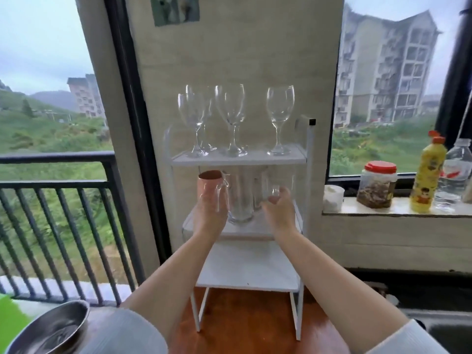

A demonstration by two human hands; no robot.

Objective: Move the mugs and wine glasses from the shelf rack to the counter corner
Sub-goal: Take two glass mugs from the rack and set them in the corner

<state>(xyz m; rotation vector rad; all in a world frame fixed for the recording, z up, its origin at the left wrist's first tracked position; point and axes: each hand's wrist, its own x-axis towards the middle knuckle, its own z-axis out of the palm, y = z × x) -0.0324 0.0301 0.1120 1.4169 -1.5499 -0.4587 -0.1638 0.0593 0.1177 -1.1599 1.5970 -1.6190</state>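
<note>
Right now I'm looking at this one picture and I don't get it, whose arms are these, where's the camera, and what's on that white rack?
The single picture comes from a camera worn on a person's head, looking forward and down, so the two bare arms are that person's own. There is no robot. They stand in front of a white shelf rack on a wooden counter. On its top shelf stand wine glasses; four are plain to see, though they overlap. On the shelf below stand clear glass mugs. The left hand is curled round one clear mug, and the right hand holds another by its handle. On the windowsill at right are a red-lidded jar, a yellow bottle and a water bottle. A steel bowl sits lower left.
</note>
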